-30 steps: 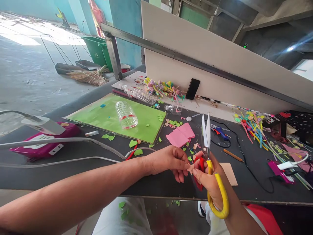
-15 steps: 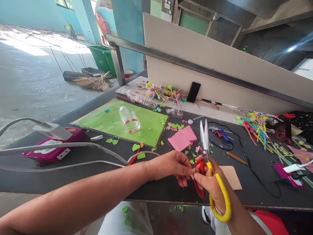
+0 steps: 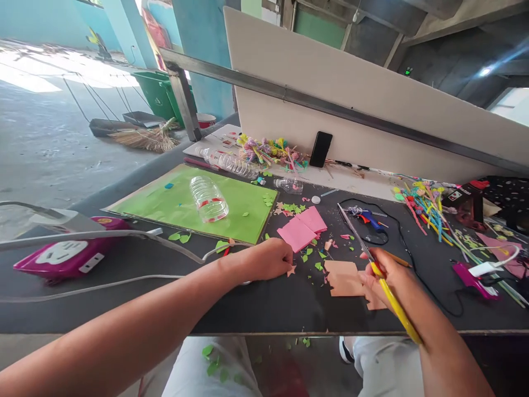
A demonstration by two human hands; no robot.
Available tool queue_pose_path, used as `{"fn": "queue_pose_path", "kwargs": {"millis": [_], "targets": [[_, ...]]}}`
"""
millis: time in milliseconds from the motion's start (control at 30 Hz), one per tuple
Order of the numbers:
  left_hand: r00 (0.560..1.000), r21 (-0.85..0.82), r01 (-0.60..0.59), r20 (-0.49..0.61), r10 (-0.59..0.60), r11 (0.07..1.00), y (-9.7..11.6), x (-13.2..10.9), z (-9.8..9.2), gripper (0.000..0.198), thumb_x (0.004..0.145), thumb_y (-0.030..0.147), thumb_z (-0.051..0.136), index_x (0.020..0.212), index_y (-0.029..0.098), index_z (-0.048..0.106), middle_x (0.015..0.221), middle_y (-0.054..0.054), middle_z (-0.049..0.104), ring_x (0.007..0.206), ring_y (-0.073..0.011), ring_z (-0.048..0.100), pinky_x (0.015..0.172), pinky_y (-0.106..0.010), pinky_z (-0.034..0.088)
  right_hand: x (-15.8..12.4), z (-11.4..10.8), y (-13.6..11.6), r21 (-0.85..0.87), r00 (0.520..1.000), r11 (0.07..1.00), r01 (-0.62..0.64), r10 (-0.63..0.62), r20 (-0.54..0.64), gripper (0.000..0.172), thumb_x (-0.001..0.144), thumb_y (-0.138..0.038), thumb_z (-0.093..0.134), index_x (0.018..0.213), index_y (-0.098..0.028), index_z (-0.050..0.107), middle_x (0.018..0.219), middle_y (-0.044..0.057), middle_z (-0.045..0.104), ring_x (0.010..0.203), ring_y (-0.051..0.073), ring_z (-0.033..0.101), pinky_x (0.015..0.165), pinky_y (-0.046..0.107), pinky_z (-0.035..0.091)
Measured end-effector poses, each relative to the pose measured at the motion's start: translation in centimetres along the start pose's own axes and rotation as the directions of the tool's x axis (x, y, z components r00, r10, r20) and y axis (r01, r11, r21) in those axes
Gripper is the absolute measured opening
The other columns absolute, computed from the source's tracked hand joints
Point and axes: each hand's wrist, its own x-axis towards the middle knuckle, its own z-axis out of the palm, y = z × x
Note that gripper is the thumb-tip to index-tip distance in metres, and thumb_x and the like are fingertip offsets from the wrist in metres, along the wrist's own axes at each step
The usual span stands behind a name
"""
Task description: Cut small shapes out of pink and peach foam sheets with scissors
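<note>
Scissors (image 3: 375, 269), one pair, yellow handle, gripped in right hand (image 3: 388, 280); blades together. Right fingertips touch one tan sheet (image 3: 342, 278) on table (image 3: 268, 306). Left hand (image 3: 268, 258) curled narrow at one small tan star (image 3: 291, 270), grip unclear. Two pink sheets (image 3: 298, 232), three clear bottles (image 3: 209, 198) behind.

Hands parted, left hand (image 3: 268, 259) lowered beside star cutout (image 3: 291, 271), right hand (image 3: 386, 281) laid scissors (image 3: 395, 306) flat over tan paper (image 3: 341, 278).

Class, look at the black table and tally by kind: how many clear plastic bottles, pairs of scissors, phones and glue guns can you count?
Bottles: 3
Scissors: 1
Phone: 1
Glue gun: 1
Total: 6
</note>
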Motion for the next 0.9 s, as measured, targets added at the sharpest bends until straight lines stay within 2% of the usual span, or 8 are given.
{"fn": "queue_pose_path", "kwargs": {"millis": [100, 200, 333, 500, 567, 700, 900], "targets": [[0.999, 0.152, -0.028, -0.026, 0.033, 0.988, 0.5, -0.1, 0.2, 0.015, 0.067, 0.017, 0.049, 0.065, 0.018, 0.064, 0.063, -0.002, 0.065, 0.055, -0.0121, 0.052, 0.049, -0.022, 0.031, 0.9, -1.6, 1.6, -0.263, 0.994, 0.961, 0.087, -0.068, 0.082, 0.035, 0.061, -0.020, 0.063, 0.096, -0.027, 0.064, 0.064, -0.003, 0.059, 0.056, 0.017, 0.056, 0.053, 0.027, 0.037], [0.999, 0.254, -0.013, -0.031, 0.022, 0.967, 1.4, -0.4, 0.0, 0.017, 0.070, 0.019, 0.047, 0.067, 0.018, 0.064, 0.065, -0.003, 0.065, 0.057, -0.0141, 0.053, 0.050, -0.024, 0.031, 1.2, -1.7, 3.0, -0.443, 0.972, 0.871, 0.211, -0.141, 0.186, 0.038, 0.071, -0.014, 0.051, 0.106, -0.028, 0.059, 0.076, -0.001, 0.059, 0.063, 0.017, 0.060, 0.054, 0.026, 0.041], [0.999, 0.332, -0.019, -0.020, 0.027, 0.943, 2.1, -0.8, 0.0, 0.018, 0.075, 0.021, 0.045, 0.071, 0.018, 0.062, 0.069, -0.005, 0.065, 0.061, -0.0170, 0.057, 0.053, -0.025, 0.033, 1.5, -0.8, 4.2, -0.467, 0.968, 0.852, 0.237, -0.168, 0.185, 0.038, 0.071, -0.012, 0.050, 0.104, -0.028, 0.058, 0.074, -0.001, 0.056, 0.062, 0.017, 0.059, 0.053, 0.025, 0.044], [0.998, 0.370, -0.002, -0.051, 0.022, 0.929, 1.4, -0.9, 0.6, 0.017, 0.079, 0.024, 0.043, 0.079, 0.018, 0.060, 0.073, -0.007, 0.065, 0.065, -0.0200, 0.060, 0.054, -0.027, 0.034, 1.9, 0.1, 4.9, -0.474, 0.964, 0.841, 0.260, -0.203, 0.169, 0.042, 0.068, -0.009, 0.051, 0.106, -0.029, 0.056, 0.082, 0.000, 0.057, 0.066, 0.019, 0.060, 0.057, 0.027, 0.046], [0.997, 0.361, -0.010, -0.071, 0.038, 0.933, 0.9, -0.8, 0.9, 0.016, 0.078, 0.024, 0.045, 0.083, 0.019, 0.059, 0.075, -0.007, 0.065, 0.068, -0.0206, 0.061, 0.055, -0.027, 0.035, 2.1, 0.5, 4.8, -0.472, 0.960, 0.837, 0.279, -0.223, 0.172, 0.046, 0.067, -0.008, 0.052, 0.108, -0.029, 0.055, 0.090, 0.002, 0.059, 0.074, 0.020, 0.061, 0.061, 0.029, 0.047], [0.994, 0.325, -0.030, -0.086, 0.061, 0.945, -0.1, -0.5, 1.1, 0.019, 0.074, 0.020, 0.048, 0.090, 0.019, 0.058, 0.078, -0.006, 0.065, 0.072, -0.0206, 0.061, 0.056, -0.026, 0.036, 2.5, 1.4, 4.3, -0.455, 0.940, 0.825, 0.337, -0.267, 0.212, 0.048, 0.067, -0.007, 0.054, 0.110, -0.028, 0.054, 0.101, 0.004, 0.061, 0.095, 0.024, 0.059, 0.079, 0.035, 0.046], [0.989, 0.216, -0.002, -0.145, 0.034, 0.976, -0.3, 0.0, 0.5, 0.019, 0.071, 0.016, 0.046, 0.084, 0.018, 0.059, 0.072, -0.004, 0.063, 0.065, -0.0166, 0.057, 0.055, -0.025, 0.035, 2.7, 2.0, 4.2, -0.444, 0.919, 0.811, 0.381, -0.280, 0.278, 0.043, 0.069, -0.014, 0.061, 0.108, -0.030, 0.054, 0.104, 0.004, 0.064, 0.096, 0.024, 0.061, 0.084, 0.036, 0.046]]}}
